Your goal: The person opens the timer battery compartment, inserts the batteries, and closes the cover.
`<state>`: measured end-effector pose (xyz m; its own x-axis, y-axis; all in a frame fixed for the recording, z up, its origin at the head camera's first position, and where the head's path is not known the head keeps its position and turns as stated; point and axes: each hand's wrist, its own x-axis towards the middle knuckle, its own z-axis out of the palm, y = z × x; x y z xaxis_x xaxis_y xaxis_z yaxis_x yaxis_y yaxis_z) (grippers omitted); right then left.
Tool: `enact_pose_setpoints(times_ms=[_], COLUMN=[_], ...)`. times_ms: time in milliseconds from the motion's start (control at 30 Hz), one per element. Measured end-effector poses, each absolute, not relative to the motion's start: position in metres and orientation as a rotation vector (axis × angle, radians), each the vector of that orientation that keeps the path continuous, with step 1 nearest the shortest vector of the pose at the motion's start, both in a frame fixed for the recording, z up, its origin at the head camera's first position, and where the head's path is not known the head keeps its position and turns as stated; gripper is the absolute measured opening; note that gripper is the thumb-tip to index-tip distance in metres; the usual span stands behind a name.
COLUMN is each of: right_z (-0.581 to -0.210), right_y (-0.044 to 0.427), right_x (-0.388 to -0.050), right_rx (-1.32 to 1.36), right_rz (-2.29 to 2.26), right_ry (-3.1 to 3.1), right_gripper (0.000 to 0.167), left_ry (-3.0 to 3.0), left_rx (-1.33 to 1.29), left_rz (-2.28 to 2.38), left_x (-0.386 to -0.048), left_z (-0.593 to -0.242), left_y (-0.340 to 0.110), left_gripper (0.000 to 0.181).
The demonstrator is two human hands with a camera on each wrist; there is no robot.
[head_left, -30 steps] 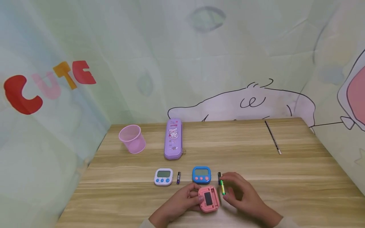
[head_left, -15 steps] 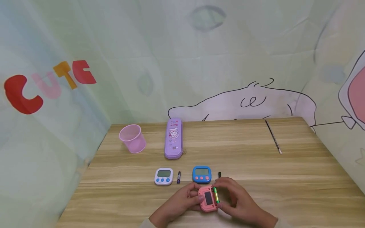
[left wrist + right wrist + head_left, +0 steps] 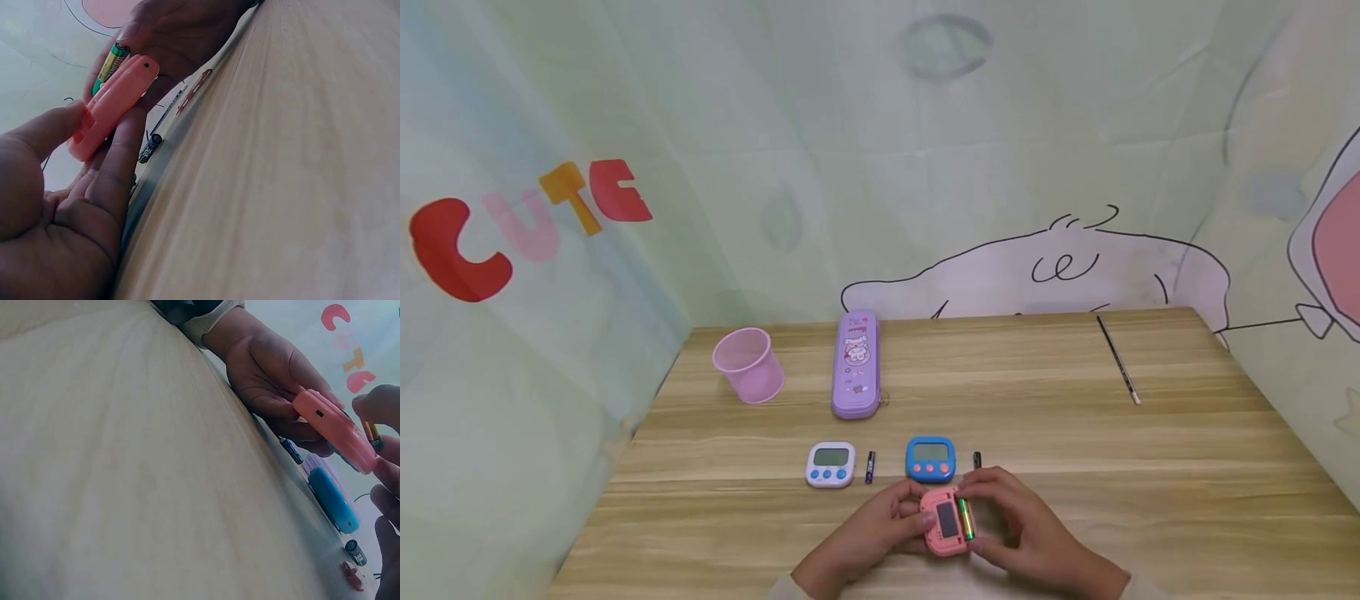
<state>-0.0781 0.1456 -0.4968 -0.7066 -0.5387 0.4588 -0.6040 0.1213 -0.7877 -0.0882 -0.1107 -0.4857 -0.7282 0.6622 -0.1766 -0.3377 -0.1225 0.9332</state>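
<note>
In the head view my left hand (image 3: 876, 533) holds a pink digital timer (image 3: 951, 547), back side up, thumb on top and fingers beneath. Its battery slot is uncovered, and a dark rectangle sits beside it. A green-and-gold battery (image 3: 966, 519) lies along that slot, pinched by my right hand (image 3: 1037, 533) at its ends. The left wrist view has the battery (image 3: 110, 67) tilted at the timer's edge (image 3: 119, 100); whether it is fully seated I cannot tell. Just beyond sit a blue timer (image 3: 931, 471) and a dark battery (image 3: 977, 460), partly hidden by my right hand.
A white timer (image 3: 831, 481) and another dark battery (image 3: 870, 467) lie to the left. Farther back stand a pink cup (image 3: 756, 379) and a purple pencil case (image 3: 856, 396). A pencil (image 3: 1118, 360) lies back right. Near my right hand is a small reddish plastic piece (image 3: 195, 90).
My right hand has moved left with the green-and-gold battery, bringing it from beside the pink timer onto its slot, then slightly nearer. My left hand stays in place, holding the timer.
</note>
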Motion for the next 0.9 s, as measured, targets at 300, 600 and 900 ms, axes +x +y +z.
enact_pose_setpoints(times_ms=[300,600,900], right_z=[-0.4958,-0.4959,-0.4983], right_y=[0.1449,0.1464,0.1458], right_x=[-0.0774,-0.0763,-0.0777], right_rx=[1.143,1.088,1.119], right_rz=[1.525,1.495,1.493], right_ry=[-2.369,-2.448,-2.405], right_gripper=[0.050,0.049,0.051], left_ry=[1.466,1.462,1.481], left_rx=[0.393,0.397,0.387], left_rz=[1.926,1.932,1.921], left_x=[-0.0886,-0.0893,-0.0890], left_z=[-0.4885,-0.4890,-0.4882], left_y=[-0.1108,-0.1102,-0.1111], left_gripper=[0.038,0.038,0.037])
